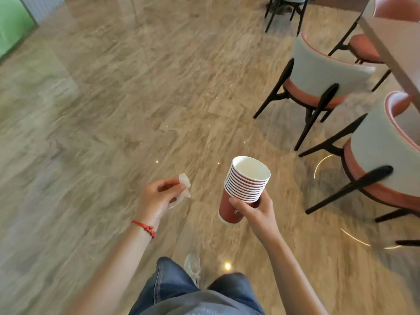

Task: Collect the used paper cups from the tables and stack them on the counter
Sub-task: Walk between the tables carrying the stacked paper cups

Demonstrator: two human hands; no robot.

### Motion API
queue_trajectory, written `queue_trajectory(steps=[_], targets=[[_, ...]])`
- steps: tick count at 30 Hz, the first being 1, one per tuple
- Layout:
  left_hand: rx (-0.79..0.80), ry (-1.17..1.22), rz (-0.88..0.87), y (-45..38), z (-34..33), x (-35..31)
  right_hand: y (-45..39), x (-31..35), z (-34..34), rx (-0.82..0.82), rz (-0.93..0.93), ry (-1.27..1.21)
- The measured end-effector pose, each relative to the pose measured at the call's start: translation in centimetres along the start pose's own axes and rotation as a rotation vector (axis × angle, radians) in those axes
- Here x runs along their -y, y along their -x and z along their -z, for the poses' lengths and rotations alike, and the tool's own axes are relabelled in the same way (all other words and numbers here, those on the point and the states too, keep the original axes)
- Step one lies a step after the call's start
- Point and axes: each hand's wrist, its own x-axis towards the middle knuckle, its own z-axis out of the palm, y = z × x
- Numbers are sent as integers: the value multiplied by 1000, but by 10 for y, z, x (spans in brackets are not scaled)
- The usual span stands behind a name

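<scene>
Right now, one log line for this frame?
phase: carrying | right hand: grips stack of red paper cups | left hand: pinches crumpled tissue | counter: not in view

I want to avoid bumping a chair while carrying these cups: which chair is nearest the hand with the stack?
The chair at the lower right edge, closest to the right hand holding the cup stack.

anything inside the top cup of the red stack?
The top cup of the stack, held by the right hand, shows bare white inner wall. Its bottom is hidden by the near rim, so dregs cannot be ruled out.
</scene>
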Motion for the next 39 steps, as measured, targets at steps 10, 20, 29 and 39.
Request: queue_trajectory(steps=[10, 20, 29, 39], targets=[[51, -43, 29, -209, -53, -49, -212, 11, -17, -27, -17, -16], [15, -75, -9, -439, -136, -133, -496, 60, -5, 10, 17, -9], [25, -29, 0, -639, -189, -192, -707, 80, -24, 35, -20, -23], [24, -23, -66, -915, -253, -310, -983, 139, -50, 7, 18, -26]])
